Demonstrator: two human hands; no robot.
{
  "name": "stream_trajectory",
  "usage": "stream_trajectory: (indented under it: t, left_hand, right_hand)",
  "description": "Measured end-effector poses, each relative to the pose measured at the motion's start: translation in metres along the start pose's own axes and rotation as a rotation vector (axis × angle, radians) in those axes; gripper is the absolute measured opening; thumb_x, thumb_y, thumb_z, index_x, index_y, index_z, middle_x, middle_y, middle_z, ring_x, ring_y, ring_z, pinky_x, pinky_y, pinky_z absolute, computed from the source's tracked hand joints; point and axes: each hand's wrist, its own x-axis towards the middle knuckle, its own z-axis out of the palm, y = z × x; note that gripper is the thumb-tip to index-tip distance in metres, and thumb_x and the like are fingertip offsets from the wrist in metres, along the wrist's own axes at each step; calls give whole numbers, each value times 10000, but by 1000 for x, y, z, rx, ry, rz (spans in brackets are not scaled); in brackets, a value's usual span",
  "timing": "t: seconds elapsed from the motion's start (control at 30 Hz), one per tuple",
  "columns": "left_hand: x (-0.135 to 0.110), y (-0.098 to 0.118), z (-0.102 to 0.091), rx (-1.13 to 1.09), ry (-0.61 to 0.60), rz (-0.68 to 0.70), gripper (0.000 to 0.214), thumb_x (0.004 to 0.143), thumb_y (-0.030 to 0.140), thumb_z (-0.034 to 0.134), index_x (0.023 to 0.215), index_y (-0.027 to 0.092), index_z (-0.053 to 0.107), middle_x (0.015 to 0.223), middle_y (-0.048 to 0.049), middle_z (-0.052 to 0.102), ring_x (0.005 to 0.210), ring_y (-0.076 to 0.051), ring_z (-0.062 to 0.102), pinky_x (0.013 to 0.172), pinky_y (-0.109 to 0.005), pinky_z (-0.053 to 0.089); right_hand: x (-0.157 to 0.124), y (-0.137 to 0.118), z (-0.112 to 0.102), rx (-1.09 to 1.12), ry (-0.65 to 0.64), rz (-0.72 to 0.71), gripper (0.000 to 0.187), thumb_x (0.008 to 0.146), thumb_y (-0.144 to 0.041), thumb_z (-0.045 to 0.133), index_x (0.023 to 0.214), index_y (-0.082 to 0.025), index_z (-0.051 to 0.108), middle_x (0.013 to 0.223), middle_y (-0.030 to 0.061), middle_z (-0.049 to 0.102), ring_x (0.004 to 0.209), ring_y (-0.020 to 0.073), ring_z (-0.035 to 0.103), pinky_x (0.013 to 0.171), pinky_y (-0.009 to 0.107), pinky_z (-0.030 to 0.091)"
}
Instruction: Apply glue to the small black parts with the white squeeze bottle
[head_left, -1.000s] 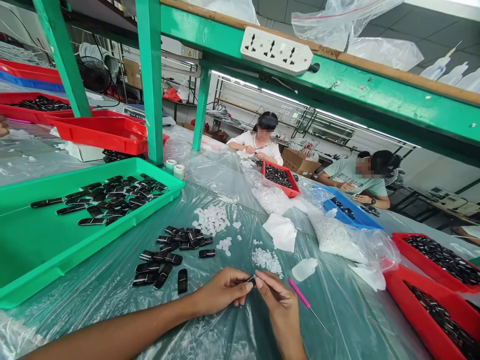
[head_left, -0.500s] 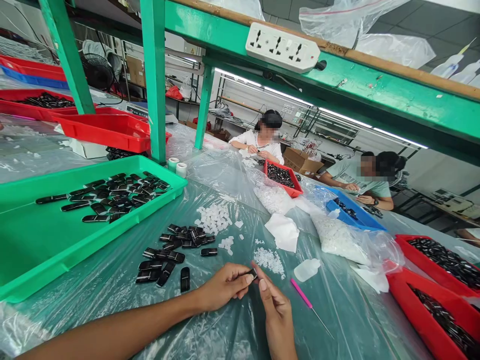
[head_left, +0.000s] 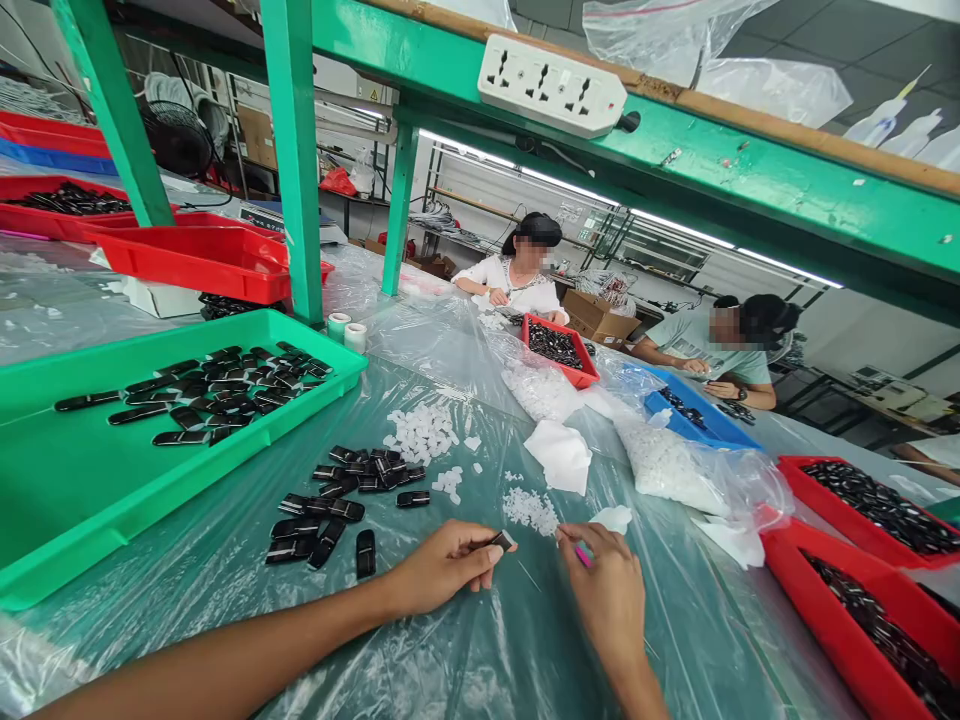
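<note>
My left hand (head_left: 450,568) pinches a small black clip-like part (head_left: 502,541) between thumb and fingers, its pale end pointing right. My right hand (head_left: 606,585) is at the right edge of a heap of tiny white pieces (head_left: 529,510), fingertips drawn together; whatever they pinch is too small to make out. Under this hand lies a thin pink-handled tool (head_left: 583,555), mostly hidden. A white bottle-like item (head_left: 615,518) shows partly behind the hand. Left of the heap are larger white pieces (head_left: 421,433) and a pile of black parts (head_left: 367,468), with more near my left forearm.
A green tray (head_left: 67,535) with black parts stands at left. Red trays (head_left: 784,550) of black parts are at right. A bag of white pieces (head_left: 667,465) and a white paper (head_left: 559,457) lie ahead. A green shelf frame (head_left: 296,160) crosses above. Two people work across the table.
My right hand has left the black part and moved right, over the pink-handled tool beside the tiny white pieces. My left hand still holds the part. The view has shifted slightly.
</note>
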Motion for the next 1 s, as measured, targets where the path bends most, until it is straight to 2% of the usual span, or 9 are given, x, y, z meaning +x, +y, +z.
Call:
stream_trajectory:
  t: [0.07, 0.2, 0.43, 0.53, 0.63, 0.7, 0.87, 1.0]
  left_hand:
    - [-1, 1, 1, 9, -14, -15, 417, 872, 467, 464, 896, 100, 660, 630, -2, 520, 593, -113, 491, 621, -225, 410]
    - [-3, 2, 2, 4, -29, -21, 420, 871, 461, 467, 1023, 112, 644, 669, -16, 537, 642, -137, 513, 618, -232, 425]
    - [-2, 5, 2, 5, -30, -24, 409, 865, 437, 484, 1086, 129, 641, 675, -22, 550, 653, -149, 503, 646, -254, 425]
    - [-3, 7, 2, -2, -36, -23, 398, 873, 428, 476, 1092, 138, 639, 677, -21, 546, 659, -149, 501, 650, -251, 418]
    - [-4, 9, 1, -4, -57, -27, 381, 882, 422, 469, 1082, 148, 642, 676, -16, 531, 662, -146, 500, 637, -237, 398]
    - [-4, 10, 0, -6, -86, -26, 376, 885, 427, 465, 1060, 149, 649, 665, -9, 513, 650, -137, 485, 616, -225, 374]
    - [-4, 9, 1, -37, -161, -15, 412, 874, 474, 463, 1008, 131, 649, 624, 16, 431, 591, -108, 395, 550, -209, 305]
    - [-3, 7, 1, -22, -183, -3, 412, 871, 490, 457, 815, 113, 614, 614, 20, 403, 564, -101, 355, 526, -213, 268]
  right_hand:
    - [1, 8, 1, -84, 15, 9, 154, 802, -304, 533, 772, -246, 673, 800, 72, 663, 816, 301, 536, 701, 422, 337]
    - [0, 15, 10, -107, 23, 16, 124, 763, -284, 564, 691, -246, 657, 710, 84, 637, 778, 311, 522, 700, 432, 297]
    - [2, 12, 13, 47, 10, 54, 173, 734, -220, 546, 565, -238, 581, 627, 68, 571, 745, 286, 489, 792, 474, 262]
    - [2, 3, 7, 231, -38, 87, 137, 746, -278, 566, 624, -225, 600, 679, 59, 589, 751, 267, 501, 793, 450, 310]
    - [0, -8, 2, 485, -136, 96, 192, 798, -366, 529, 715, -208, 600, 731, 38, 596, 730, 217, 540, 712, 347, 411]
    - [-3, -16, 0, 623, -188, 97, 226, 821, -391, 496, 737, -199, 580, 748, 27, 580, 730, 193, 549, 678, 299, 438]
    - [-12, -32, -2, 1177, -382, 184, 144, 782, -306, 589, 689, -197, 589, 760, 3, 515, 720, 156, 492, 705, 271, 400]
    - [-13, -39, -2, 1318, -492, 216, 119, 766, -273, 626, 676, -194, 625, 765, -3, 494, 704, 145, 461, 693, 262, 376]
